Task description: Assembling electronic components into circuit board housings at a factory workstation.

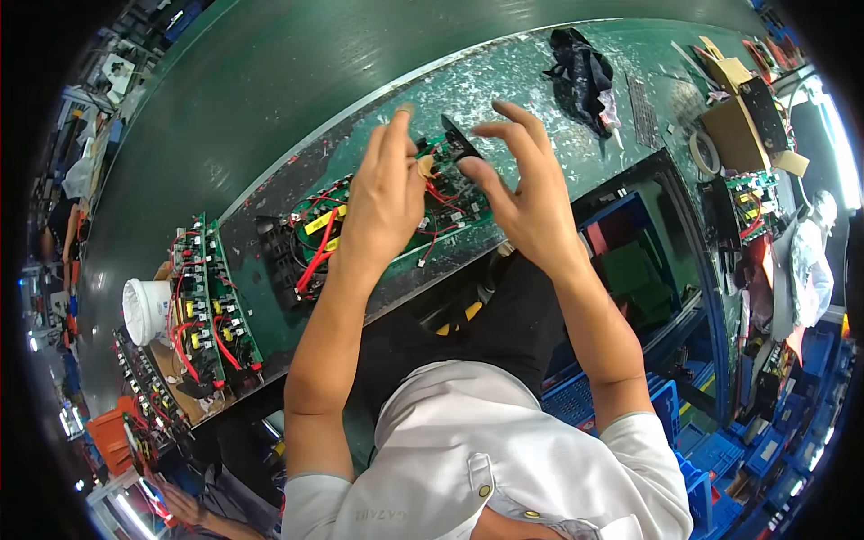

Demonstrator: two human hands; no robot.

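Right grip spread, left grip half hidden, over a wired circuit board

Nearest me are my pale short-sleeved shirt [486, 423] and my dark trousers [517, 310], below the desk edge. Blue crates [715, 463] stand low on my right. Beyond my lap, the green circuit board [450, 218] lies on the desk [504, 79], under and between my hands. Red wires [315, 261] loop over its left part, beside yellow blocks [319, 222].

My left grip [387, 198] is over the board, its fingers stretched away from me; the thumb side is hard to make out, so I cannot tell whether I am pinching anything. My right grip [531, 198] is open, thumb well apart from the curved fingers. A thin black plate [459, 138] stands tilted between my two hands, its lower end right by my right thumb; whether they touch, I cannot tell.

Off to my left, more populated boards [220, 306] stand in a row next to a white tub [147, 310]. Farther out on the right side of the desk lie a crumpled black cloth or bag [580, 81], a roll of tape [705, 153] and a cardboard box [733, 135].
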